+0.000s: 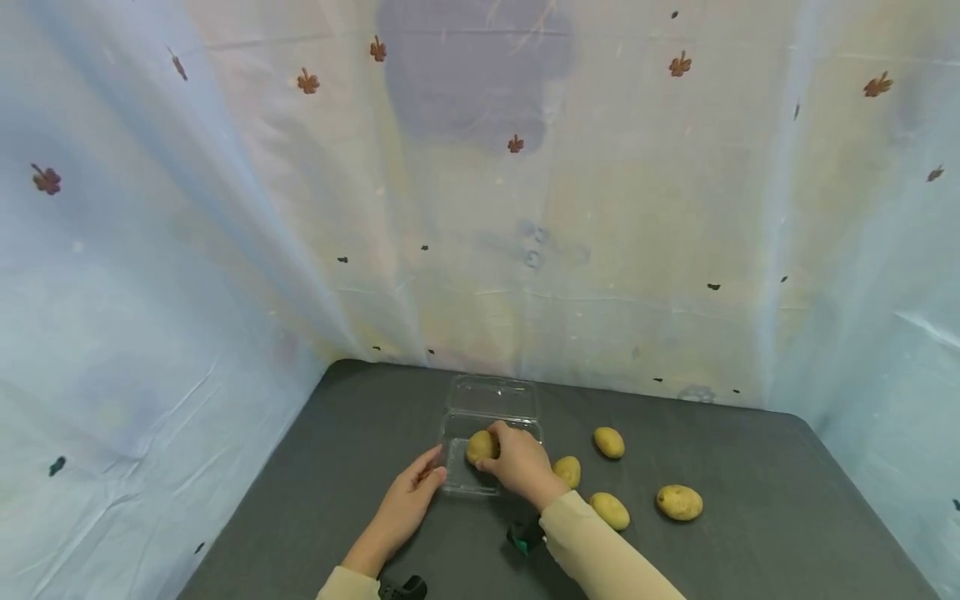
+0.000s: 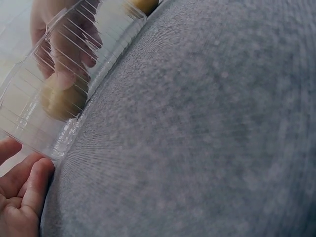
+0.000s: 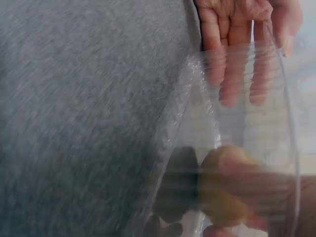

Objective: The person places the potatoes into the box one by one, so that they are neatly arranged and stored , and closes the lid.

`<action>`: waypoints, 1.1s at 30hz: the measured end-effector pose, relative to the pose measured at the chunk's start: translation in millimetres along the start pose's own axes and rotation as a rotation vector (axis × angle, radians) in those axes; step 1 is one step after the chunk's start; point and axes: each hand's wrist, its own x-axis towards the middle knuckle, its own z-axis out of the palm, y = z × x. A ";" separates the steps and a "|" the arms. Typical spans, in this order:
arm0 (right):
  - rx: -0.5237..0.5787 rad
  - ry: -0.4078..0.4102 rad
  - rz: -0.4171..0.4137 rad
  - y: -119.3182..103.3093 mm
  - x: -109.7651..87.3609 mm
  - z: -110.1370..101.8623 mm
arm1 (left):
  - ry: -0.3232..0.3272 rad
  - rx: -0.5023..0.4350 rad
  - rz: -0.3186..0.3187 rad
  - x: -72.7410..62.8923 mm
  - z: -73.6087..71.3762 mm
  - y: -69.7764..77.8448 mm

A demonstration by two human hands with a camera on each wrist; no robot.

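A clear plastic clamshell container [image 1: 457, 467] sits on the dark table with its lid [image 1: 492, 397] folded back, away from me. Inside it, my right hand [image 1: 520, 461] grips a potato [image 1: 480, 448] between thumb and fingers. The left wrist view shows this potato [image 2: 64, 101] through the ribbed wall, low in the container. My left hand [image 1: 408, 498] touches the container's left side with extended fingers. Through the clear wall in the right wrist view, the fingers [image 3: 232, 74] of that hand appear fairly straight. My right hand partly hides the container's right half.
Right of the container, several loose potatoes lie on the table [image 1: 750, 467]: one [image 1: 567, 472] beside my right wrist, one [image 1: 609, 442] farther back, one [image 1: 609, 510] nearer, one [image 1: 679, 502] farthest right. A patterned curtain [image 1: 600, 208] hangs behind the table.
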 end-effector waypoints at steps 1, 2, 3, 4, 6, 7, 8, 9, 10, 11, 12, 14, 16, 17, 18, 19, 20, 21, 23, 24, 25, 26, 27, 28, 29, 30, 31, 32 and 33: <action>-0.001 0.007 0.003 -1.2 0.5 0.6 | -0.001 0.000 0.002 -0.1 -0.1 0.2; -0.001 0.011 0.004 -2.3 1.1 1.3 | -0.001 0.002 0.004 -0.1 -0.3 0.5; 0.005 0.009 0.008 -3.8 1.4 2.2 | -0.002 0.005 0.007 -0.1 -0.4 0.4; 0.014 0.004 0.014 -5.4 1.8 3.1 | -0.002 0.010 0.006 -0.1 -0.4 0.4; 0.037 -0.004 0.018 -8.5 2.5 4.8 | -0.003 0.016 0.005 0.0 -0.1 -0.1; 0.049 -0.006 0.019 -10.0 2.8 5.7 | -0.002 0.019 0.005 0.0 0.1 -0.5; 0.061 -0.007 0.019 -11.5 3.1 6.4 | -0.002 0.021 0.004 -0.1 0.4 -0.8; 0.072 -0.006 0.019 -13.0 3.3 7.1 | -0.001 0.020 0.003 -0.1 0.7 -1.2; 0.079 -0.002 0.017 -14.1 3.8 7.9 | -0.001 0.021 0.007 0.0 1.1 -1.5; 0.088 0.002 0.013 -15.1 4.4 8.5 | -0.004 0.024 0.015 0.2 1.3 -1.9; 0.097 0.004 0.013 -15.9 5.0 9.1 | -0.005 0.022 0.016 0.4 1.4 -2.0; 0.111 0.002 0.016 -17.2 6.2 10.5 | -0.009 0.017 0.013 1.0 1.4 -2.3; 0.128 -0.001 0.017 -18.2 7.7 11.4 | -0.015 0.014 0.011 1.5 0.8 -2.5; 0.135 -0.003 0.016 -18.6 8.3 12.0 | -0.018 0.012 0.005 1.7 0.3 -2.7; 0.139 -0.004 0.017 -18.9 8.7 12.7 | -0.019 0.006 -0.005 1.8 -0.1 -2.7; 0.141 -0.003 0.015 -18.8 9.0 12.9 | -0.022 0.003 -0.007 2.0 -0.4 -2.7; 0.142 -0.002 0.012 -18.8 9.0 13.1 | -0.025 0.003 -0.005 2.1 -0.6 -2.7; 0.142 -0.002 0.009 -18.6 9.0 13.4 | -0.027 0.002 -0.003 2.1 -0.8 -2.4; 0.141 -0.001 0.008 -17.7 8.3 14.1 | -0.028 0.003 -0.004 1.9 -0.8 -2.1; 0.140 -0.001 0.006 -17.2 8.1 14.2 | -0.027 0.005 -0.006 1.7 -0.6 -1.8; 0.141 -0.002 0.006 -16.7 7.4 14.1 | -0.027 0.006 -0.009 1.5 -0.3 -1.5; 0.143 -0.002 0.004 -16.3 6.9 13.8 | -0.028 0.012 -0.002 1.3 0.0 -1.3; 0.148 -0.002 0.002 -16.0 6.2 13.3 | -0.026 0.016 -0.006 1.0 0.3 -0.6; 0.153 -0.003 0.001 -15.7 5.5 12.5 | -0.026 0.020 -0.001 0.8 0.7 -0.5; 0.156 -0.006 0.000 -15.5 4.7 11.6 | -0.026 0.023 -0.002 0.8 0.8 -0.1; 0.158 -0.008 -0.001 -15.3 4.0 10.6 | -0.024 0.026 -0.001 0.8 1.0 -0.1; 0.160 -0.010 0.000 -15.0 3.1 9.6 | -0.023 0.025 -0.001 0.7 1.1 0.0; 0.162 -0.010 -0.001 -14.8 2.5 8.5 | -0.021 0.031 0.007 0.8 1.1 -0.4; 0.161 -0.010 -0.002 -14.4 1.8 7.4 | -0.016 0.029 -0.001 0.9 1.0 -0.5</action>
